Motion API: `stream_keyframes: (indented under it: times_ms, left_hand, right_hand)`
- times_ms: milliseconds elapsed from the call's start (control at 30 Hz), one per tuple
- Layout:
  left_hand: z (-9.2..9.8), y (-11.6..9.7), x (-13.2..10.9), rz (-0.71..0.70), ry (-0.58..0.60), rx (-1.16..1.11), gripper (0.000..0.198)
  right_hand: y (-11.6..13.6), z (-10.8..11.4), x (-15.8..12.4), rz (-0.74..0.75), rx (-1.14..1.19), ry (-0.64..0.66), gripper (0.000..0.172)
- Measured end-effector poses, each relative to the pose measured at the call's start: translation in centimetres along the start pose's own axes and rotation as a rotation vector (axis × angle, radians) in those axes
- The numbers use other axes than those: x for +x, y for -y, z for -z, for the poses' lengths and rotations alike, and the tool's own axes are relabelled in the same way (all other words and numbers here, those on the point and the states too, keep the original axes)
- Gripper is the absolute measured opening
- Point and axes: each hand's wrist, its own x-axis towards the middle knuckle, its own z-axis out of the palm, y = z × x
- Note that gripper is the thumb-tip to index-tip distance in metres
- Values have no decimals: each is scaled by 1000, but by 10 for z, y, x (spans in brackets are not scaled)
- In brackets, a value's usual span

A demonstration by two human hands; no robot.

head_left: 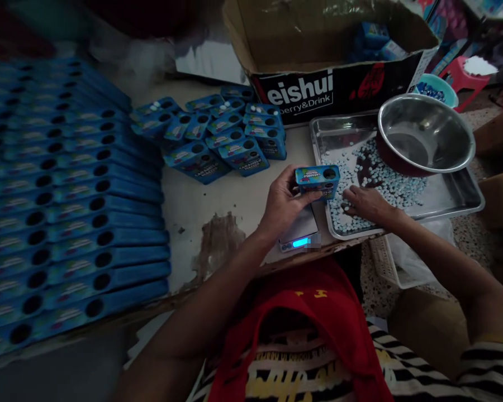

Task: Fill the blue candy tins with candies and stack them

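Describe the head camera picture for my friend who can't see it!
A person's left hand holds a small blue box while the right hand touches little pale pellets on a metal tray. Nearby are a scale, a metal bowl and rows of blue boxes.

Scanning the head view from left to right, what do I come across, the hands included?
Packed rows of blue boxes → looser cluster of blue boxes → left hand → held blue box → right hand → steel bowl.
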Motion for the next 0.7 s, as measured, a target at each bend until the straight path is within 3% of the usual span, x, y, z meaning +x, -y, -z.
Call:
stream_keyframes:
  times_ms: [67,133,200,300,367,467,700]
  left_hand:
    - [-7,-3,5,-38,27,26,56]
    - [-14,-3,8,-74,60,75,54]
    - [-21,-1,10,-96,91,139,51]
    - [-31,2,11,-140,91,272,49]
    - [-36,4,13,-182,84,363,49]
    - [-43,4,17,-213,100,428,49]
    - [-51,2,22,-179,124,448,48]
  right_hand:
    - [-6,4,3,-235,405,-160,17]
    - [-12,13,4,-424,843,-340,19]
    - [-15,29,2,-447,1252,-435,25]
    - [-5,57,-2,-331,1684,-540,34]
    - [8,74,-2,-296,1753,-628,39]
    - [27,85,5,-305,1674,-698,42]
    - [31,66,29,-142,1634,-832,50]
